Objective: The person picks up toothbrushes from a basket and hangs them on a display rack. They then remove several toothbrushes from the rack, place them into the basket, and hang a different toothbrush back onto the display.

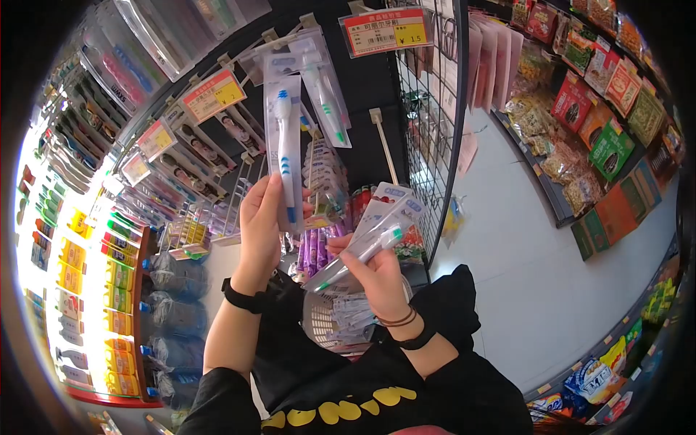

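The blue toothbrush pack (pixel 283 138), above the white basket (pixel 312 319), is gripped near its bottom by the partly closed left hand (pixel 262 212); closer to the basket, a green toothbrush pack (pixel 378 242) is pinched by the right hand (pixel 378 281).

bluish bottles (pixel 176 279) low on my left, black mesh panel (pixel 426 148) ahead, green packet (pixel 610 151) shelved right, pale floor (pixel 511 293)

This is a shop: price tags (pixel 386 30) hang above the left hand (pixel 261 210), near packs on hooks (pixel 385 145); colourful packets (pixel 610 154) fill shelves (pixel 533 167) well to the right hand's (pixel 378 281) right; large bottles (pixel 177 290) stand stacked left of the left hand.
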### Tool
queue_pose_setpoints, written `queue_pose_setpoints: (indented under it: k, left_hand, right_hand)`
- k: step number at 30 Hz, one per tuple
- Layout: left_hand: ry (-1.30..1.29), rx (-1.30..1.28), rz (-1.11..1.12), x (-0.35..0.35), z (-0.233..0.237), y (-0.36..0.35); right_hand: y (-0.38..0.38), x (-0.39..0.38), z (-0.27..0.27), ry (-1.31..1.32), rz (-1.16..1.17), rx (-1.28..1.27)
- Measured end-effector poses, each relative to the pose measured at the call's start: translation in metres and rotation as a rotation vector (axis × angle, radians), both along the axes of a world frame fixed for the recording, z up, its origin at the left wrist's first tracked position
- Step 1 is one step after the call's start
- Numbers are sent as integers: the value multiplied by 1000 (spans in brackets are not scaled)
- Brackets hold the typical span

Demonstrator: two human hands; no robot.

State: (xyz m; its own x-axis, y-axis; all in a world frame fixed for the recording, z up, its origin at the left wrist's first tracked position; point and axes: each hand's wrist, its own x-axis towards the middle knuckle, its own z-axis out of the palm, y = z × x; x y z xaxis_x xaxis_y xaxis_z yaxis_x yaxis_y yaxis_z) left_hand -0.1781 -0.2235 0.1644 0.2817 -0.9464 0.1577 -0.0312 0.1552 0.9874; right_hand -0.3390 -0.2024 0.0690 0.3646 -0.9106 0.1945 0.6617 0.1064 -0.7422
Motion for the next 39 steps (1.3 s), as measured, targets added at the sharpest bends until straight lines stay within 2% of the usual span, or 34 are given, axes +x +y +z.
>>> queue_pose_setpoints:
  k: [5, 23, 39]
  left_hand:
    - [24, 42, -45, -5, 9, -12]
    - [60, -2, -51, 0, -7, -37]
    - [43, -5, -129, -16, -22, -109]
  right_hand:
    - [2, 1, -7, -1, 22, 40]
    - [4, 7, -11, 15, 93, 60]
    - [4, 15, -20, -7, 46, 97]
